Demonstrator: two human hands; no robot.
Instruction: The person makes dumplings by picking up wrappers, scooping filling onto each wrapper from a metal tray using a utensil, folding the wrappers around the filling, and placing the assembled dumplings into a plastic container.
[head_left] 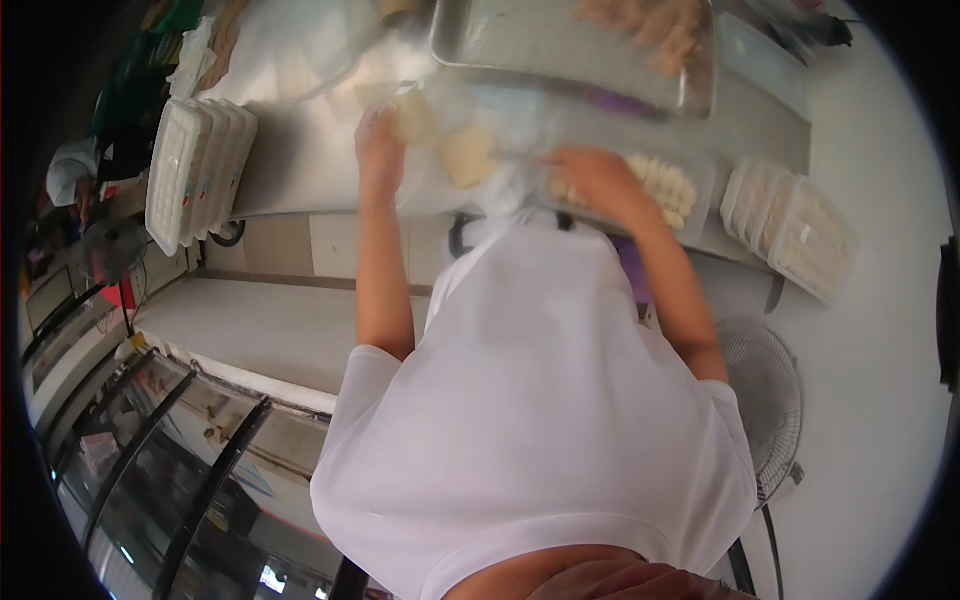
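Observation:
My left hand (380, 150) is raised over the worktop, fingers closed at the edge of a pale yellow dough wrapper (412, 120). Beside it, a second square wrapper (468, 157) lies near the table's front edge. My right hand (595, 175) is bent over a clear plastic tray (694, 200) with rows of small pale dumplings (665, 188). Its fingers look closed, and a thin greyish shape shows at their tips, too blurred to name. Part of the tray is hidden under this hand.
A metal tray (560, 70) holding pinkish filling (660, 30) stands at the back. Stacked plastic trays (195, 175) stand at the left; more filled trays (800, 235) lean at the right edge. A standing fan (765, 400) is at my right. Another person (75, 175) is far left.

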